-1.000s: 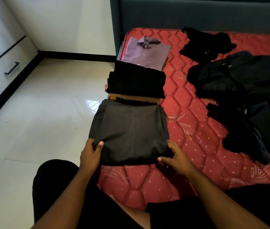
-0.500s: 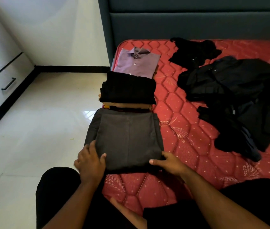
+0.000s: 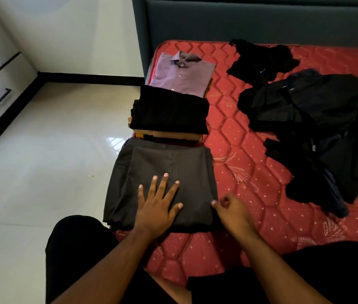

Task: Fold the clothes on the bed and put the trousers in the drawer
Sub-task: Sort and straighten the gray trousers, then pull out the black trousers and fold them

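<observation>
Folded dark grey trousers [image 3: 162, 163] lie at the near left edge of the red mattress [image 3: 250, 172]. My left hand [image 3: 158, 205] rests flat on them with fingers spread. My right hand [image 3: 232, 211] sits at the trousers' near right corner with fingers curled loosely; it seems to hold nothing. Beyond the trousers a black folded garment [image 3: 171, 110] tops a small stack, and a folded purple shirt [image 3: 182, 75] lies behind that. A heap of unfolded black clothes [image 3: 318, 119] covers the right side of the bed. A white drawer front with a black handle [image 3: 0, 97] is at far left.
A glossy white tiled floor [image 3: 53, 150] runs left of the bed to the cabinet. The dark padded headboard [image 3: 250, 20] stands behind the mattress. My knees in black shorts [image 3: 74, 244] are at the bed's near edge.
My left hand has moved from the trousers' left edge onto their top and flattened out. My right hand let go of the near right corner and curled. The view tilted slightly.
</observation>
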Motion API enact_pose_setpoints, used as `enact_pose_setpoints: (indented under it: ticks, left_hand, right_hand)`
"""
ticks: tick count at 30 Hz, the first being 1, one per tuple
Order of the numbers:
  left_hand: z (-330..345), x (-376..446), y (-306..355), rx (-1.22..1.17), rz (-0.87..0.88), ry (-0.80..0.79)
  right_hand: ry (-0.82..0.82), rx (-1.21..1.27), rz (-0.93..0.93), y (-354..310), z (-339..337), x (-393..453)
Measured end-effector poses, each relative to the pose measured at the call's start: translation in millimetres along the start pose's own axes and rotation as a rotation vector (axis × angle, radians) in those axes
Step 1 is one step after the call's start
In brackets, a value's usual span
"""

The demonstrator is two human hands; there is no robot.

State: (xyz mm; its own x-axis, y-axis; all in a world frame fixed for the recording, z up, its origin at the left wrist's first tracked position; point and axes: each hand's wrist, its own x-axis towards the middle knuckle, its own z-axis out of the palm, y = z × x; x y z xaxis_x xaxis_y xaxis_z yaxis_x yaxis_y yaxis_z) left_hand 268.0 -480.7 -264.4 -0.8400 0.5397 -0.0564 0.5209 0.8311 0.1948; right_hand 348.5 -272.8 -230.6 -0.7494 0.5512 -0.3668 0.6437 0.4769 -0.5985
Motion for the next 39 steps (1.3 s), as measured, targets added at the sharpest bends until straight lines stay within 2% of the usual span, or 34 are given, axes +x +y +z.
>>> enact_pose_setpoints:
  ticks: [2,3,4,6,7,9,11,14,17,19,22,25,29,32,34,36,38,39]
  left_hand:
    - [11,7,2,-0.016,-0.016,-0.067]
    - [16,10,0,-0.029,-0.029,-0.089]
    - [19,12,-2,-0.039,-0.042,-0.096]
    - [21,14,-7,-0.047,-0.064,-0.092]
    - [21,14,-8,-0.051,-0.077,-0.099]
    - [18,18,-7,-0.05,-0.101,-0.115]
    - [14,21,-2,0.0,-0.07,-0.104]
    - [17,19,-2,0.049,0.012,-0.102]
    - [14,32,13,0.049,0.014,-0.069]
    - [6,55,46,0.075,0.099,-0.064]
    - [6,99,110,0.09,0.217,-0.184]
    - [12,146,181,0.052,0.298,-0.247]
    - [30,199,251,-0.163,0.349,-0.355]
    - [41,226,284,-0.268,0.402,-0.323]
    - [47,236,295,-0.213,0.463,-0.308]
    - [48,239,297,-0.084,0.505,-0.323]
    - [39,234,290,-0.006,0.506,-0.322]
    - [32,228,284,-0.005,0.504,-0.298]
  right_hand:
    - [0.318,0.019,-0.277,-26,10,0]
    - [0.334,0.057,-0.415,-41,18,4]
    - [0.251,0.034,-0.513,-51,28,10]
    - [0.017,-0.242,-0.587,-47,48,24]
    - [-0.047,-0.42,-0.586,-37,53,33]
    - [-0.021,-0.613,-0.502,-14,54,46]
    - [0.048,-0.627,-0.438,-6,52,46]
    - [-0.084,-0.648,-0.473,5,48,45]
    - [-0.04,-0.6,-0.255,21,9,55]
    - [0.03,-0.568,-0.184,37,-34,67]
    - [0.135,-0.628,-0.188,70,-101,86]
    - [0.219,-0.624,-0.068,107,-165,104]
    - [0.192,-0.59,0.009,145,-200,117]
    - [0.239,-0.651,-0.075,159,-193,121]
    - [0.351,-0.602,-0.183,160,-180,119]
    - [0.393,-0.557,-0.299,155,-167,114]
    - [0.321,-0.47,-0.355,148,-153,105]
    - [0.162,-0.294,-0.319,143,-148,98]
